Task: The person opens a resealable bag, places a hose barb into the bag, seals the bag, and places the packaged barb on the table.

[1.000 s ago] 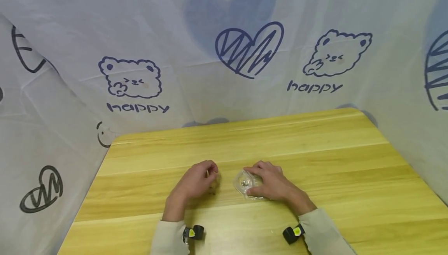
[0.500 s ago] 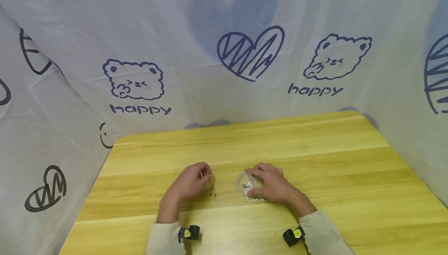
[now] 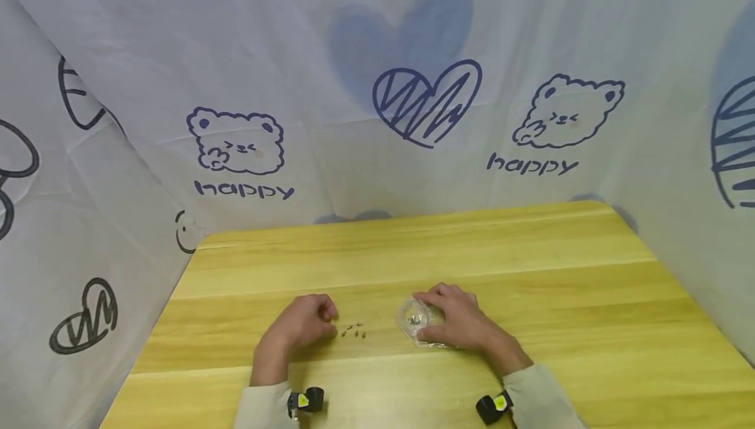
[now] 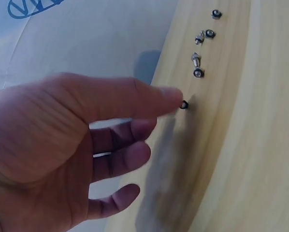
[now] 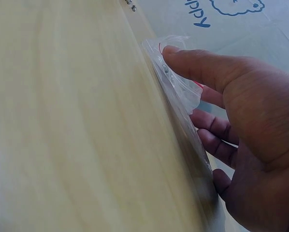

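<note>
On the wooden table, the right hand (image 3: 463, 323) grips a clear plastic bag (image 3: 407, 316) between thumb and fingers, with small metal pieces (image 3: 416, 320) inside it. In the right wrist view the thumb of this hand (image 5: 260, 111) presses on the bag (image 5: 185, 87). Several small metal screws (image 3: 356, 334) lie just right of the left hand (image 3: 295, 325). In the left wrist view the left hand (image 4: 52, 145) has its thumb stretched out and other fingers bent; the thumb tip meets one small dark-ringed screw (image 4: 184, 105). Whether it is pinched or lying on the table is unclear.
The wooden table (image 3: 472, 245) has its far edge against a pale cloth (image 3: 330, 154) printed with hearts and bears. The cloth also hangs along both sides. A black wrist camera (image 3: 314, 399) sits by the left sleeve, another (image 3: 488, 409) by the right.
The left hand has moved left, bringing the screws beside it into full sight. The right hand keeps its grip on the bag. The head view has tilted slightly up.
</note>
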Demonstrator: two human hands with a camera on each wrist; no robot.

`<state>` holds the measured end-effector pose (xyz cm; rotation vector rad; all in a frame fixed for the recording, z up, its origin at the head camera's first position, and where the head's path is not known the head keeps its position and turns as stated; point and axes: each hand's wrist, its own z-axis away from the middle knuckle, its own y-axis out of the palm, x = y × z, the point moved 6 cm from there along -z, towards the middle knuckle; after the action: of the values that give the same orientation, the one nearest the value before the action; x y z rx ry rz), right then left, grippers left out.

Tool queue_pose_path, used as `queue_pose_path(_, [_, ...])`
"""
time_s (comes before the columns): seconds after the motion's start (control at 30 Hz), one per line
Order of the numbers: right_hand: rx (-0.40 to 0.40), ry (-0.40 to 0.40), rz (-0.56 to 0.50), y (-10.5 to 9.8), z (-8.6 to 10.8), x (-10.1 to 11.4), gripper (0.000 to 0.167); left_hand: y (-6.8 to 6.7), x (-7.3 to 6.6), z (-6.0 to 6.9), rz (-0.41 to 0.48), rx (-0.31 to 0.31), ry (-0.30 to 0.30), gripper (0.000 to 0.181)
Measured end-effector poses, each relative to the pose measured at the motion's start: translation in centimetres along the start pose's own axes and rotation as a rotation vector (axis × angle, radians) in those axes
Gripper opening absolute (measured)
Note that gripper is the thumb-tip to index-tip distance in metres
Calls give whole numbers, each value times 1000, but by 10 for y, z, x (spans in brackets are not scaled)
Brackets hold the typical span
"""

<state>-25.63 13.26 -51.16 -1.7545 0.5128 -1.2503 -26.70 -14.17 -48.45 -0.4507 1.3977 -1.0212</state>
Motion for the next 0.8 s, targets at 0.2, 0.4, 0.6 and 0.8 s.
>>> queue_pose_path(0.2, [-5,-5,-9,1,-1,0,68,1,7,1,-59,6,-34,10])
queue_pose_path(0.4, [-3,-4,-22,1,0,-1,68,3,8,-1,-68,-7,-33,4])
queue_pose_path(0.6, [-9,-2,-15,0,1,0,68,3,7,-1,-104,-33,-31,4])
queue_pose_path(0.8, [-4,1,-16,-1,1,1,67,0,7,1,-117,-69,-51,7])
